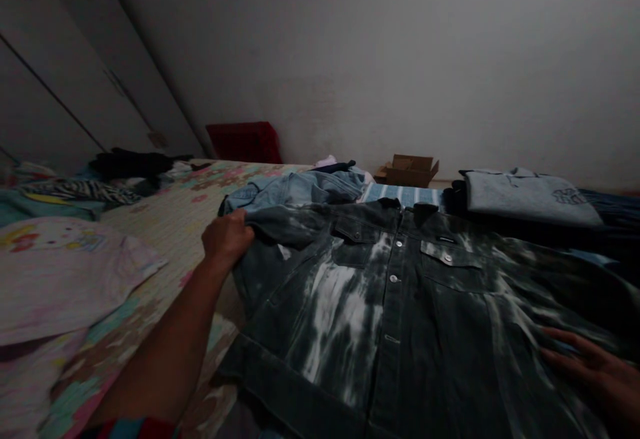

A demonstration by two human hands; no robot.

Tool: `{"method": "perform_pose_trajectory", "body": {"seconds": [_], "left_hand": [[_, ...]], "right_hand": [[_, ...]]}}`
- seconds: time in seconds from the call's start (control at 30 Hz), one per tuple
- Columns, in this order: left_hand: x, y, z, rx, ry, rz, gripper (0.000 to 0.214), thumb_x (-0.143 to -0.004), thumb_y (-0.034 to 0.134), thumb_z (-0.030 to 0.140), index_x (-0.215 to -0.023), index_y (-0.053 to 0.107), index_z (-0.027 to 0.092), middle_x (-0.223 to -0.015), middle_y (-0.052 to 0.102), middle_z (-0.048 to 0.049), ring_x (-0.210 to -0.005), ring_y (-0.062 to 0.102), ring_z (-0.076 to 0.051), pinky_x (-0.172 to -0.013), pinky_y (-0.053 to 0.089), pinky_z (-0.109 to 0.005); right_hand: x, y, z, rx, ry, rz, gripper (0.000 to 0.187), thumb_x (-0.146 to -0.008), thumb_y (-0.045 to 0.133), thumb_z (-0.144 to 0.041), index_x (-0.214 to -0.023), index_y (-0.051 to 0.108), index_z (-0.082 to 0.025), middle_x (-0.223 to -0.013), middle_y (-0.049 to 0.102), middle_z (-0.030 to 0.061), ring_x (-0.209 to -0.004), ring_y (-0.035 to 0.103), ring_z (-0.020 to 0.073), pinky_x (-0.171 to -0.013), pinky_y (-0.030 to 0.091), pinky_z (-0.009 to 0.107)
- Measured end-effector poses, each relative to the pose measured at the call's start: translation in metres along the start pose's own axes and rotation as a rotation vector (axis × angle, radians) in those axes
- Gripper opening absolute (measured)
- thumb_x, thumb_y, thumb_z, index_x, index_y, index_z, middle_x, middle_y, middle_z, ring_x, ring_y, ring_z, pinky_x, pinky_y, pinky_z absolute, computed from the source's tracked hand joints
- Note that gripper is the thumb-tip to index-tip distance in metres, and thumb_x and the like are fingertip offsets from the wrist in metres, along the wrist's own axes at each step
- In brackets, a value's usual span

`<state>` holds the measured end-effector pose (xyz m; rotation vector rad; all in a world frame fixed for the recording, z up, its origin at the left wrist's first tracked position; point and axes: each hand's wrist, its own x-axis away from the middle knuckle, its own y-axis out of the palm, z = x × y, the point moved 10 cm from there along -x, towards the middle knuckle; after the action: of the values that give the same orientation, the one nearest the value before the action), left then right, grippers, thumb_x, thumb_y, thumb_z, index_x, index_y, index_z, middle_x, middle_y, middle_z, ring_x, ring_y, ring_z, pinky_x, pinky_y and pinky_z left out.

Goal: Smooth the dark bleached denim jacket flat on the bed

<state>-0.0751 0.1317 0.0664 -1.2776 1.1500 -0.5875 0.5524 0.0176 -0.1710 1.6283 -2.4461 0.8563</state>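
Observation:
A dark denim jacket (345,305) with white bleach-like streaks is spread front side up across the bed, its collar toward the wall. Two chest pockets and a row of metal buttons show on it. My left hand (227,239) is closed on the sleeve at the jacket's left side. At the lower right, my right hand (585,365) lies against the other side of the jacket, its fingers stretched out. The far right sleeve runs off into shadow.
Behind the jacket lie crumpled light-blue jeans (300,189) and a folded grey hoodie (530,195) on dark clothes. A cardboard box (410,171) and a red box-like object (245,142) stand by the wall. A pink printed garment (70,272) lies left on the floral bedsheet (195,205).

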Motion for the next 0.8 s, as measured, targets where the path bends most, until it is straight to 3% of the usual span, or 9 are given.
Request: {"method": "perform_pose_trajectory", "body": {"seconds": [0.1,0.2,0.3,0.37,0.43,0.53,0.63,0.7,0.8], "left_hand": [[-0.024,-0.023,-0.011,0.046,-0.096,0.136,0.033,-0.086,0.040,0.020,-0.114,0.054,0.008,-0.105,0.064,-0.0158,-0.095,0.059,-0.026,-0.078,0.046,-0.039],[-0.033,-0.016,-0.004,0.136,-0.110,0.143,0.035,-0.086,0.040,0.017,-0.117,0.048,0.002,-0.114,0.058,-0.0213,-0.102,0.056,-0.028,-0.082,0.045,-0.042],[-0.018,-0.006,0.026,0.140,0.051,0.153,0.039,-0.084,0.044,0.015,-0.121,0.045,0.001,-0.133,0.045,-0.0235,-0.121,0.043,-0.031,-0.094,0.038,-0.045],[0.006,-0.008,0.053,0.080,0.233,0.241,0.039,-0.083,0.046,0.014,-0.121,0.047,0.004,-0.143,0.034,-0.0228,-0.132,0.029,-0.034,-0.101,0.030,-0.049],[0.028,-0.002,0.070,0.056,0.358,0.245,0.037,-0.082,0.047,0.016,-0.118,0.052,0.008,-0.141,0.040,-0.0196,-0.131,0.033,-0.032,-0.102,0.030,-0.045],[0.042,0.038,0.071,0.163,0.350,-0.068,0.029,-0.084,0.047,0.034,-0.099,0.064,0.016,-0.108,0.065,-0.0111,-0.101,0.059,-0.027,-0.084,0.043,-0.034],[0.057,0.082,0.065,0.442,0.268,-0.462,0.043,-0.077,0.048,0.058,-0.071,0.067,0.019,-0.075,0.068,-0.0044,-0.077,0.064,-0.024,-0.064,0.045,-0.027],[0.071,0.101,0.065,0.719,0.184,-0.681,0.048,-0.070,0.054,0.065,-0.067,0.066,0.019,-0.068,0.067,-0.0024,-0.072,0.064,-0.024,-0.060,0.045,-0.026],[0.098,0.113,0.065,1.121,0.008,-0.953,0.049,-0.063,0.067,0.062,-0.081,0.066,0.017,-0.074,0.070,-0.0022,-0.071,0.065,-0.023,-0.064,0.050,-0.029]], "right_hand": [[0.001,0.007,0.007,-0.042,0.084,-0.062,0.050,-0.046,0.072,-0.051,-0.091,0.069,-0.030,-0.096,0.072,0.0105,-0.086,0.067,0.0355,-0.062,0.056,0.040],[0.003,0.010,0.009,-0.129,0.140,-0.092,0.049,-0.040,0.076,-0.048,-0.086,0.068,-0.035,-0.096,0.072,0.0088,-0.089,0.066,0.0337,-0.063,0.055,0.038],[0.008,0.012,0.011,-0.167,0.204,-0.108,0.051,-0.039,0.079,-0.047,-0.086,0.066,-0.036,-0.086,0.073,0.0083,-0.086,0.067,0.0325,-0.064,0.054,0.037],[0.009,0.014,0.010,-0.176,0.208,-0.130,0.050,-0.041,0.078,-0.047,-0.088,0.066,-0.036,-0.085,0.073,0.0084,-0.085,0.067,0.0320,-0.064,0.053,0.037],[0.008,0.013,0.010,-0.168,0.197,-0.118,0.050,-0.045,0.076,-0.047,-0.092,0.065,-0.036,-0.089,0.073,0.0081,-0.084,0.067,0.0311,-0.064,0.053,0.037],[0.005,0.012,0.014,-0.149,0.202,-0.117,0.055,-0.048,0.077,-0.046,-0.100,0.063,-0.034,-0.088,0.073,0.0076,-0.082,0.068,0.0310,-0.064,0.052,0.036],[0.004,0.012,0.012,-0.121,0.165,-0.130,0.062,-0.052,0.075,-0.048,-0.109,0.060,-0.031,-0.082,0.073,0.0066,-0.082,0.068,0.0305,-0.064,0.052,0.034],[0.006,0.012,0.010,-0.114,0.149,-0.129,0.069,-0.052,0.073,-0.049,-0.116,0.058,-0.027,-0.080,0.073,0.0069,-0.081,0.068,0.0310,-0.063,0.052,0.033],[0.008,0.010,0.006,-0.160,0.137,-0.107,0.077,-0.053,0.072,-0.047,-0.123,0.055,-0.021,-0.080,0.073,0.0074,-0.080,0.068,0.0318,-0.064,0.053,0.034]]}}
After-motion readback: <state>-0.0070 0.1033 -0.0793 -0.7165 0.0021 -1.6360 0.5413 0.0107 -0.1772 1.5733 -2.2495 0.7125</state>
